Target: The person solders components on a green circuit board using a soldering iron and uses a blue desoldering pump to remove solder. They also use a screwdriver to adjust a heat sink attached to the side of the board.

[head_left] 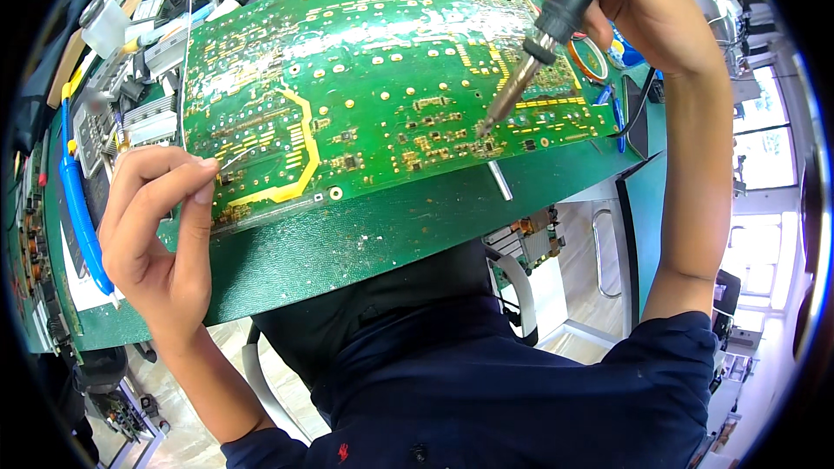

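A large green circuit board point(373, 161) with gold pads and small components lies on the green table mat point(347, 239). My right hand point(638, 4) grips the black handle of a soldering iron point(519, 87) at the upper right. Its metal tip points down and left, at or just over the small parts near the board's front edge. On the left, my left hand point(161, 239) pinches a thin silvery wire point(236, 159) between thumb and fingers. That wire reaches over the board's left part, well apart from the iron's tip.
A blue tube-shaped tool point(82, 217) stretches along the left side, near metal heatsinks point(156, 126) and loose parts. A short silver rod point(499, 181) sticks out under the board's front edge. Blue pens point(618, 126) and a round spool point(589, 59) sit at the right.
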`<state>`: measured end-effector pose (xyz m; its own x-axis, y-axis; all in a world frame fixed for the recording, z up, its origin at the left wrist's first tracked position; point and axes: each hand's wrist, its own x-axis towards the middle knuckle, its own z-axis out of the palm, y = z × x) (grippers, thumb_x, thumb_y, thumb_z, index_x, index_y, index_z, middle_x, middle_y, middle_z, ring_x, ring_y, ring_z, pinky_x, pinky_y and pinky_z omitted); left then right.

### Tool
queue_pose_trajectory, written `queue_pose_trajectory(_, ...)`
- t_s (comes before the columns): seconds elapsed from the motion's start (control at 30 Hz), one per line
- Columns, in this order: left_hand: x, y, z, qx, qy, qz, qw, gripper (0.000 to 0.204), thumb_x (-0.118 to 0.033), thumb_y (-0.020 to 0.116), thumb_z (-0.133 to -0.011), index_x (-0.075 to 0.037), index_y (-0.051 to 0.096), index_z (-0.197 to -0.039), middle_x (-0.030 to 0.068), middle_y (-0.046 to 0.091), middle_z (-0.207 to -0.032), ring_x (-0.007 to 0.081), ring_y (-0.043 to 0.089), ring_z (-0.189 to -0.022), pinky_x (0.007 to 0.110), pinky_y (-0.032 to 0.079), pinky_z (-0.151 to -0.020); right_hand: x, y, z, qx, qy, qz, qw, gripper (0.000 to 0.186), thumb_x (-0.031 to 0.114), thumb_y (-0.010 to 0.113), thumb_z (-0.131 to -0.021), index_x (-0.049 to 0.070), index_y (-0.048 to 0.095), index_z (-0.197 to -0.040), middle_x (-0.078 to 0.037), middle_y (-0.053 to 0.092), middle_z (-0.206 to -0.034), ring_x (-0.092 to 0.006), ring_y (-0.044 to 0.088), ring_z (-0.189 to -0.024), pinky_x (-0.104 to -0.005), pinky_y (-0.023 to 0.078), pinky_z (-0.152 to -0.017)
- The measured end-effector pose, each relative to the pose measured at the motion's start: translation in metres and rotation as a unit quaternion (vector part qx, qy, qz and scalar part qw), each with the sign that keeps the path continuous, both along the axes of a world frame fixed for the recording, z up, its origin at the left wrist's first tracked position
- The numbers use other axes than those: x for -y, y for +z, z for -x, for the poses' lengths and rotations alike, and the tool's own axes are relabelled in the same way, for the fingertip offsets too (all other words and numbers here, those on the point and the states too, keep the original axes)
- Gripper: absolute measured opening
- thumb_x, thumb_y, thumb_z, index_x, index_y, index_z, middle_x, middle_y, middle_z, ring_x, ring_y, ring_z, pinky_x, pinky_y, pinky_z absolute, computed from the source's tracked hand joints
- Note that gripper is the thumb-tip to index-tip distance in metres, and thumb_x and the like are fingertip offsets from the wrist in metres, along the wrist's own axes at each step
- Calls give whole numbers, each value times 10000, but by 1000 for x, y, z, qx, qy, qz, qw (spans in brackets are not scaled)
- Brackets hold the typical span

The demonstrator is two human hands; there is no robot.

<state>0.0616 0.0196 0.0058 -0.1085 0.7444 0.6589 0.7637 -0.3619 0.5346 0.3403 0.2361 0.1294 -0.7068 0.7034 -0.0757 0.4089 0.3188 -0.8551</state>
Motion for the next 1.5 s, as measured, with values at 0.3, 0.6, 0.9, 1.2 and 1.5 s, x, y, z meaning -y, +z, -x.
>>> queue_pose_trajectory(0.3, -1, 1, 2, 6, -3, -11, 1000, 133, 91, 644, -777, 24, 663, -890, 98, 613, -834, 193, 560, -784, 282, 431, -730, 35, -14, -9, -25, -9, -62, 998, 454, 378, 494, -967, -29, 653, -843, -69, 623, -668, -91, 540, -447, -204, 435, -466)
queue_pose_trajectory(0.6, 3, -2, 9, 49, -16, -24, 998, 126, 83, 604, -853, 32, 641, -962, 105, 589, -936, 179, 539, -878, 266, 412, -794, 44, -18, 3, -56, 14, -65, 996, 386, 369, 615, -905, 7, 669, -781, -29, 581, -554, -74, 555, -507, -217, 431, -500)
queue_pose_trajectory(0.9, 11, -9, 19, 120, 5, -82, 989, 150, 78, 574, -885, 39, 638, -1015, 119, 592, -1046, 166, 554, -962, 259, 425, -865, 25, -24, 44, -38, 87, -40, 995, 418, 390, 620, -906, 23, 657, -709, -31, 587, -552, -84, 554, -510, -216, 432, -504)
queue_pose_trajectory(1.2, 6, -6, 15, 152, 11, -118, 981, 185, 99, 644, -799, 5, 680, -954, 95, 621, -905, 132, 525, -764, 232, 407, -688, 29, -33, 81, -79, 36, -61, 994, 415, 413, 547, -950, 46, 661, -791, -4, 521, -495, -68, 495, -430, -193, 354, -446)
queue_pose_trajectory(1.5, -2, -1, 15, 19, -31, -52, 998, 186, 75, 675, -715, -24, 703, -870, 78, 637, -820, 194, 571, -744, 284, 426, -644, 10, -54, 107, -75, 50, -35, 995, 415, 405, 561, -945, 46, 644, -756, 4, 498, -471, -57, 474, -412, -186, 342, -432)
